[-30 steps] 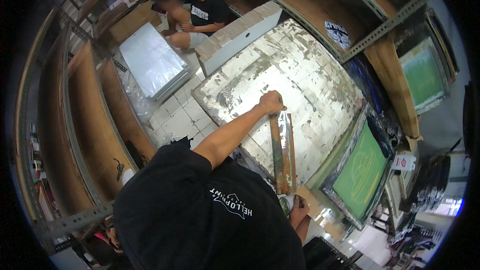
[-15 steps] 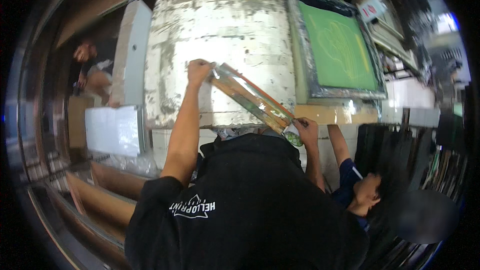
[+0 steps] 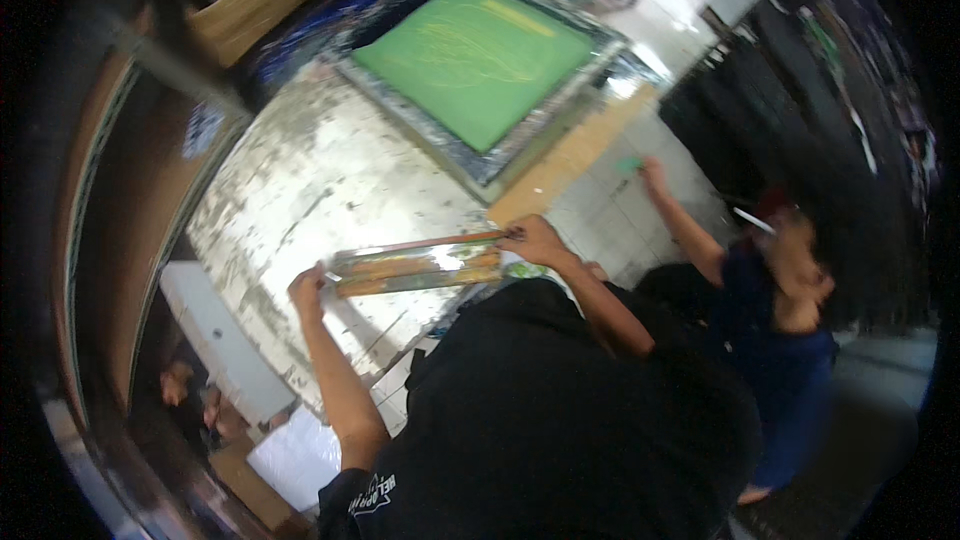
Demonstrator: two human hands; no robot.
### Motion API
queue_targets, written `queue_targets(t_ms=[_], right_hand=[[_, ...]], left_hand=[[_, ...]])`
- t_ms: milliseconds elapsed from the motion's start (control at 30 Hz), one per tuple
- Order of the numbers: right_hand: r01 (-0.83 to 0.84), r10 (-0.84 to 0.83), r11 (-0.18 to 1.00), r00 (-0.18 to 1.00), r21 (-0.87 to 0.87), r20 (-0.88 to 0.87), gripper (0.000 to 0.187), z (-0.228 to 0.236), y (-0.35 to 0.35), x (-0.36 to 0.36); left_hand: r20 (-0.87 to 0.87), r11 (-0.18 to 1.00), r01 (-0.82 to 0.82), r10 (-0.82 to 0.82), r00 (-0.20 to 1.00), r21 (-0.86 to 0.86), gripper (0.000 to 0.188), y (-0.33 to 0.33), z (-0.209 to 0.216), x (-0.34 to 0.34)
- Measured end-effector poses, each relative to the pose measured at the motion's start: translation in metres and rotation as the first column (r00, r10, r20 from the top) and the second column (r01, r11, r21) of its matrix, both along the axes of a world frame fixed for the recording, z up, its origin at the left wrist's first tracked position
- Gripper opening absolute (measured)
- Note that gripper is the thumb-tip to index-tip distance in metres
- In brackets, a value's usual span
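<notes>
Stretched between my two hands, a long wooden squeegee point(image 3: 410, 280) with an orange-red edge lies nearly level above the table's front part. Shiny clear tape seems to run along it. My left hand point(image 3: 308, 290) pinches its left end, fingers closed. At the other end my right hand point(image 3: 535, 240) is closed around the squeegee's tip. A round tape roll point(image 3: 524, 268) with a green and white core hangs just below my right hand, partly hidden by it. Motion blurs the fingertips somewhat.
Under my hands is a stained white table point(image 3: 290, 180). A framed green printing screen point(image 3: 475, 65) lies beyond it to the right. A co-worker point(image 3: 770, 290) is close by at my right, one arm reaching out. Another person point(image 3: 178, 385) is low at the left, near a grey panel point(image 3: 225, 335).
My view has turned, so the table and screen appear rotated. The squeegee has gone from slanting down rightward to nearly level, still between both hands. The co-worker now shows more fully.
</notes>
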State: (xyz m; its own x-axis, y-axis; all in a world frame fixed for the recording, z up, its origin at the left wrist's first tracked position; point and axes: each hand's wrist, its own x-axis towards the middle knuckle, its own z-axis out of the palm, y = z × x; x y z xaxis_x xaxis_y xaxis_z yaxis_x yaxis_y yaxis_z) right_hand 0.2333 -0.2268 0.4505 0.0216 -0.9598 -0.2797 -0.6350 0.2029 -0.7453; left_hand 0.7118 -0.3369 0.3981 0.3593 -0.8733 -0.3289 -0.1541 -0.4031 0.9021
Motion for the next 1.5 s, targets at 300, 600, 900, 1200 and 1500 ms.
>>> queue_targets(t_ms=[300,600,900,1200,1500], right_hand=[[0.054,-0.063,0.997,0.982,0.057,0.178,0.022,-0.005,-0.002,-0.005],[0.086,-0.121,0.982,0.970,0.168,0.212,0.018,-0.008,-0.010,-0.008],[0.093,-0.127,0.981,0.971,0.170,0.202,0.023,-0.009,-0.015,-0.007],[0.066,-0.090,0.984,0.986,0.165,0.143,0.021,-0.002,-0.016,-0.008],[0.144,-0.179,0.955,0.977,0.258,0.117,0.019,0.000,-0.020,-0.003]], left_hand=[[0.181,0.998,-0.064,0.062,0.982,0.008,0.030,0.003,0.001,-0.021],[0.337,0.978,-0.150,0.094,0.937,0.144,0.035,-0.006,0.012,-0.040],[0.408,0.957,-0.180,0.074,0.910,0.228,0.035,-0.009,0.008,-0.038],[0.418,0.957,-0.152,0.036,0.908,0.247,0.038,-0.011,0.019,-0.046],[0.400,0.963,-0.145,0.042,0.915,0.229,0.037,-0.011,0.004,-0.034]])
